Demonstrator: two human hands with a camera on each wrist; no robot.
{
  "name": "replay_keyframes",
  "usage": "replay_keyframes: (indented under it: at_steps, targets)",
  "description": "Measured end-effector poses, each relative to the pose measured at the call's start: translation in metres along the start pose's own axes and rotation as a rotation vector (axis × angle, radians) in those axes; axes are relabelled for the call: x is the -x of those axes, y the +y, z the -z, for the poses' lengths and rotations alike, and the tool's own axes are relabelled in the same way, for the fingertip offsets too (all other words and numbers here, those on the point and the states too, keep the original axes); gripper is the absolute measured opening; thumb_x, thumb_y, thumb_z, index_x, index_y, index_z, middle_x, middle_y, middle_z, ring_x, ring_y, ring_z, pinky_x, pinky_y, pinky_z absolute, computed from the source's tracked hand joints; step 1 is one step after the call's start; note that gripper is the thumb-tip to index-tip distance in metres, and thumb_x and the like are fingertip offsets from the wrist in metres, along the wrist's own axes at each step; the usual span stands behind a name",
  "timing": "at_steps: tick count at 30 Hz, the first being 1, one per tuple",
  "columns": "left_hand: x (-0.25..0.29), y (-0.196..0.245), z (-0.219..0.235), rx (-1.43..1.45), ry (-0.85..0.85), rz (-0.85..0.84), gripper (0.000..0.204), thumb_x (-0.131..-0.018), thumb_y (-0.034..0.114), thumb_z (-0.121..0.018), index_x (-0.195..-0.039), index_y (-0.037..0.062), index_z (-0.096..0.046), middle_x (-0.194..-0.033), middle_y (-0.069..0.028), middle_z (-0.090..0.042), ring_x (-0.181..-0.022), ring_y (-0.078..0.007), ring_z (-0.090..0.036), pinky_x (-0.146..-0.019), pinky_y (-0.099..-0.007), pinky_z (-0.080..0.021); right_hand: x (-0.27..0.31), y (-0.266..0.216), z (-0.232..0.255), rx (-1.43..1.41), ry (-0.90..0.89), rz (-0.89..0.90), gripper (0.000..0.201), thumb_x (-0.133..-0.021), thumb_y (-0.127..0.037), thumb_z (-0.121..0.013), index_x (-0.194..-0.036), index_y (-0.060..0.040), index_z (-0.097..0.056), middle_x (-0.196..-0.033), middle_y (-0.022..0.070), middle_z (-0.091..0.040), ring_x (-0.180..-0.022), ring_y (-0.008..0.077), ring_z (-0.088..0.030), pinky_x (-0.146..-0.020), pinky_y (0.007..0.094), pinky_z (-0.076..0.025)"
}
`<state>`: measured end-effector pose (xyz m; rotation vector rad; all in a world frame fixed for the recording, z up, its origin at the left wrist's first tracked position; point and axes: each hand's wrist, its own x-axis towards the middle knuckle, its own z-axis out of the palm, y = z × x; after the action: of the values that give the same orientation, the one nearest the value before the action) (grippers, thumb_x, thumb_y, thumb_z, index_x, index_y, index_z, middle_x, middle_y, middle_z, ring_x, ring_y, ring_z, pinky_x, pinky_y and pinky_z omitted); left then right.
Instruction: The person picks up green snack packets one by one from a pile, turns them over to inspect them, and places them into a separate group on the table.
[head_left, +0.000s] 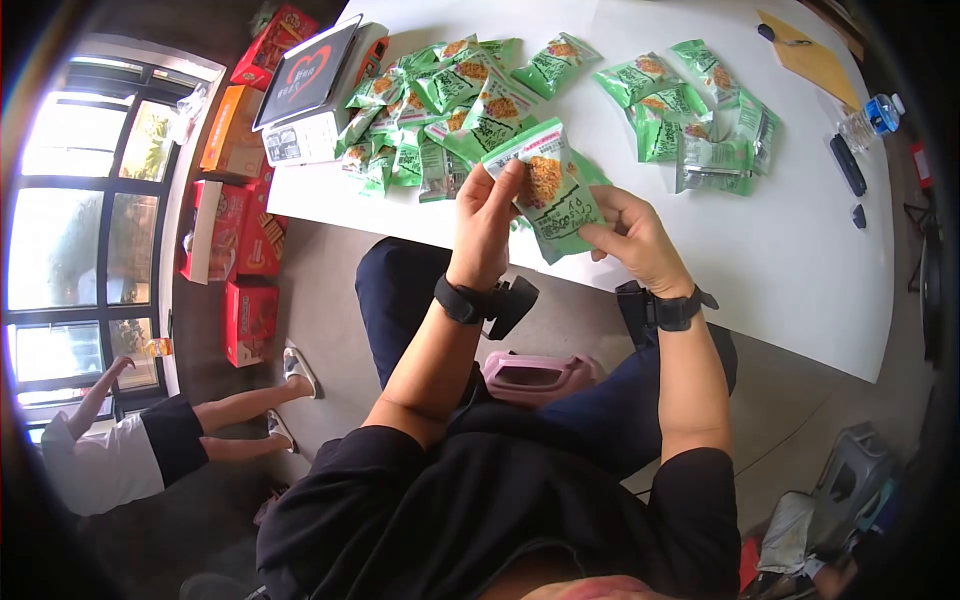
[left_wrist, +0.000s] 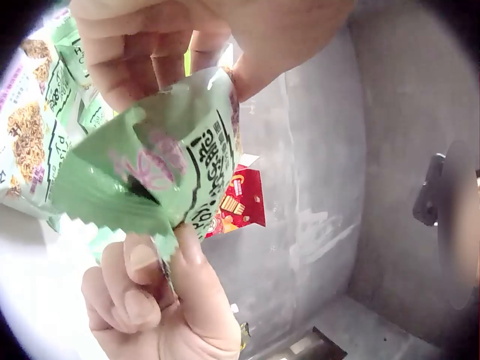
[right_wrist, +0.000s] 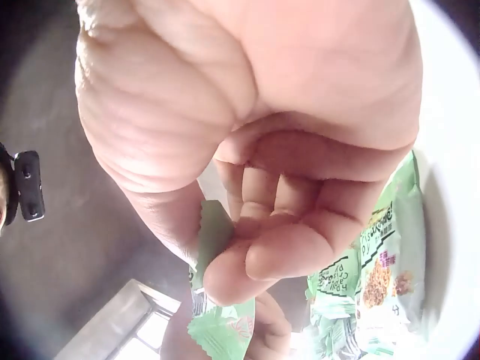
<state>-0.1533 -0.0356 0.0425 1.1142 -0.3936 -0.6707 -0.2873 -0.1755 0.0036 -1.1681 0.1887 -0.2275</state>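
Both hands hold one green snack packet (head_left: 545, 185) above the table's near edge. The left hand (head_left: 484, 222) grips its upper left side, thumb on the printed front. At the lower right corner, the right hand (head_left: 640, 240) pinches the packet between thumb and fingers. In the left wrist view the packet (left_wrist: 169, 157) spans between the left hand (left_wrist: 195, 37) above and the right hand (left_wrist: 165, 300) below. The right wrist view has the right hand (right_wrist: 255, 150) pinching the packet's green edge (right_wrist: 215, 232). Behind it lies a heap of similar packets (head_left: 470, 85).
A smaller group of green packets (head_left: 700, 120) lies on the white table (head_left: 800, 290). A box with a dark panel (head_left: 310, 80) stands at the left; a bottle (head_left: 872, 118), a black marker-like object (head_left: 847, 165) and brown paper (head_left: 815, 60) lie right. Another person (head_left: 130, 440) is at far left.
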Motion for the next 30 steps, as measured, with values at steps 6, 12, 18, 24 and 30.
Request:
replay_keyframes:
  at_steps: [6,12,18,24,30]
  targets:
    - [-0.002,-0.005,0.014,-0.047,0.069,-0.094,0.014,-0.097,0.016,-0.057,-0.104,0.0043,-0.059,-0.097,-0.0034,-0.065,-0.085,-0.0075,-0.060,-0.076,-0.0227,-0.048,-0.006,0.007,0.001,0.037,-0.052,-0.006,0.036,-0.086,-0.031,-0.073,-0.104,-0.0011,-0.063,-0.079,0.0012,-0.065,-0.069,0.0064,-0.059,-0.062,0.0215,-0.049]
    - [0.000,-0.003,0.001,-0.160,0.121,-0.176,0.015,-0.097,0.015,-0.057,-0.106,0.0023,-0.059,-0.099,-0.0032,-0.065,-0.085,-0.0071,-0.060,-0.076,-0.0236,-0.049,-0.007,0.017,-0.015,0.105,-0.048,-0.029,0.038,-0.087,-0.037,-0.071,-0.094,-0.0002,-0.065,-0.078,0.0025,-0.065,-0.067,0.0102,-0.059,-0.063,0.0250,-0.050]
    - [-0.002,-0.007,0.010,0.057,0.120,-0.097,0.017,-0.099,0.016,-0.053,-0.108,0.0017,-0.057,-0.099,-0.0051,-0.064,-0.085,-0.0102,-0.062,-0.077,-0.0257,-0.052,-0.003,0.013,-0.009,0.068,-0.059,-0.011,0.027,-0.091,-0.027,-0.066,-0.097,0.0001,-0.067,-0.083,0.0044,-0.068,-0.072,0.0109,-0.061,-0.069,0.0263,-0.051]
    - [-0.002,-0.003,0.002,0.138,0.103,-0.033,0.018,-0.101,0.016,-0.049,-0.109,0.0018,-0.055,-0.101,-0.0067,-0.064,-0.087,-0.0134,-0.063,-0.083,-0.0329,-0.054,-0.007,0.023,-0.005,0.218,0.079,0.138,0.026,-0.091,-0.023,-0.067,-0.098,0.0014,-0.067,-0.085,0.0053,-0.068,-0.070,0.0105,-0.059,-0.068,0.0264,-0.048]
    - [-0.006,-0.018,0.008,0.241,0.065,0.078,0.029,-0.101,0.025,-0.048,-0.120,0.0032,-0.051,-0.117,-0.0104,-0.060,-0.106,-0.0235,-0.060,-0.093,-0.0450,-0.048,-0.006,0.007,-0.012,0.650,0.340,0.507,0.020,-0.081,-0.013,-0.073,-0.093,-0.0006,-0.063,-0.083,0.0082,-0.066,-0.068,0.0168,-0.060,-0.064,0.0293,-0.049]
